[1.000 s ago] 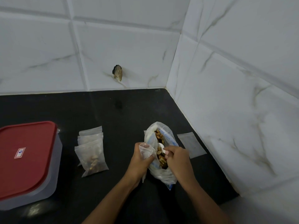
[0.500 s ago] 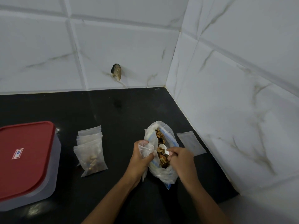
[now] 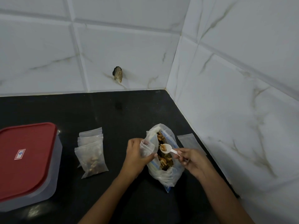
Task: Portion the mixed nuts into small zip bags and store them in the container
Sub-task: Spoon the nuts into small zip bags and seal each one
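Gripping one small zip bag [image 3: 146, 147], left hand [image 3: 136, 156]; one spoon [image 3: 168, 149], right hand [image 3: 193, 160]; three filled bags [image 3: 91, 151] alongside.

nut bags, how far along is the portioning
Done: a few filled zip bags lie beside the container. In hand: left hand holds a small bag open; right hand lifts a loaded spoon. Left: an empty bag, and storing, since the lid is on.

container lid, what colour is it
Red, with a small white label; the lid shows clearly in the head view.
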Motion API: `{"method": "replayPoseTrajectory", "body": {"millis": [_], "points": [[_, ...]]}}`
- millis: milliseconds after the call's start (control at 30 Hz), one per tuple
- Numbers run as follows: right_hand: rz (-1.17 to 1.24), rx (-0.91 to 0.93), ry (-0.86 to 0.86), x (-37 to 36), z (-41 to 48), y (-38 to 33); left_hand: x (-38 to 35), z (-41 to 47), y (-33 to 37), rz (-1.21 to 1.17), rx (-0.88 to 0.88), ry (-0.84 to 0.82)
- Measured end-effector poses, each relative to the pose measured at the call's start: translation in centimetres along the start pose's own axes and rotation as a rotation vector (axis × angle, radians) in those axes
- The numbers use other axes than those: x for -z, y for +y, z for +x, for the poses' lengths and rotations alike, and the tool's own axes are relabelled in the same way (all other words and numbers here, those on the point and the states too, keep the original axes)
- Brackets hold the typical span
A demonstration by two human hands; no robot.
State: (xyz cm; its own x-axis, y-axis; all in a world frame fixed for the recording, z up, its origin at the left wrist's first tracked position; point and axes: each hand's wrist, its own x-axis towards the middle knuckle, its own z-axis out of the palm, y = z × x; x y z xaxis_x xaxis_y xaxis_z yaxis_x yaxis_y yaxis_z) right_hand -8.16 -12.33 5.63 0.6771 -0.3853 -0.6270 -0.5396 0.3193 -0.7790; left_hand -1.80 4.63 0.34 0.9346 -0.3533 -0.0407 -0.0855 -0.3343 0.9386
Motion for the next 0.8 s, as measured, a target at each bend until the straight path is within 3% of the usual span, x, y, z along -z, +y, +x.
{"method": "replayPoseTrajectory", "body": {"millis": [100, 300, 467, 567, 733, 800], "points": [[0.030, 0.034, -0.014, 0.5, -0.6, -0.4, 0.5, 0.6, 0.7, 0.158, -0.062, -0.018], [0.008, 0.166, -0.007, 0.5, -2.6, -2.1, 0.4, 1.4, 2.2, 0.249, -0.088, -0.062], [-0.191, 0.351, -0.047, -0.8, -4.4, -2.7, 0.5, 1.5, 3.0, 0.150, -0.150, -0.110], [-0.570, 0.631, 0.021, -1.9, -4.2, -1.7, 0.4, 1.1, 3.3, -0.017, -0.142, -0.141], [-1.159, 1.291, 0.157, -2.9, -3.4, -0.7, 0.4, 0.9, 2.6, -0.182, -0.113, -0.140], [-1.268, 1.423, 0.174, -2.7, -2.8, -0.4, 0.4, 0.8, 2.5, -0.219, -0.116, -0.132]]}}
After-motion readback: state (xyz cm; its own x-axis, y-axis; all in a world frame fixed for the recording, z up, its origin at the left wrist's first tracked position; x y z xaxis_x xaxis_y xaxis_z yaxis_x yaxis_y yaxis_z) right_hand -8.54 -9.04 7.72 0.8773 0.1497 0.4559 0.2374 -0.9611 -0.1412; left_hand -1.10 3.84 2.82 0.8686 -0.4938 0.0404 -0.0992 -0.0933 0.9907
